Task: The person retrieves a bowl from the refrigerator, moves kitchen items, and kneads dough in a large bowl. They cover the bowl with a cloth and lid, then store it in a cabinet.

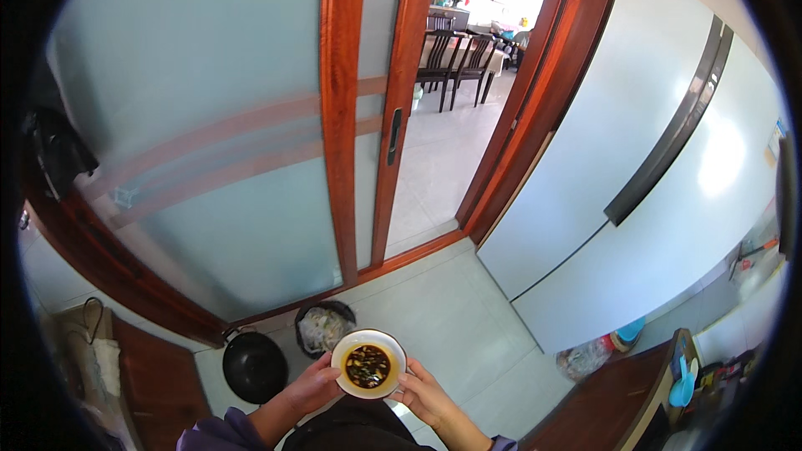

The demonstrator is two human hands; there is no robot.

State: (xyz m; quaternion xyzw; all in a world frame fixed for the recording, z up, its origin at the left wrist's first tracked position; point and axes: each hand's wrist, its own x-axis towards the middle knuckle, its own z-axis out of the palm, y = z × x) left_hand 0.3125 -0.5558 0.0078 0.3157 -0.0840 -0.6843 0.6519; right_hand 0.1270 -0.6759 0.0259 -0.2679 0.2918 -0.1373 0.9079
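Note:
A white bowl with a dark rim [338, 351] is held level in front of my body. Dark brown sauce with chopped bits in it [368, 366] fills its middle. My left hand [315, 383] grips the bowl's left side, thumb over the rim. On the opposite side, my right hand [424, 391] holds the edge with its thumb on the rim and fingers underneath. Below the bowl, dark clothing [351, 427] covers my lap or front.
A frosted-glass sliding door [213, 138] with wooden frames stands partly open onto a dining room with dark chairs [438, 62]. On the floor are a black wok [255, 368] and a lined waste bin [324, 329]. A white refrigerator [583, 156] stands at right, beside a wooden cabinet [601, 404].

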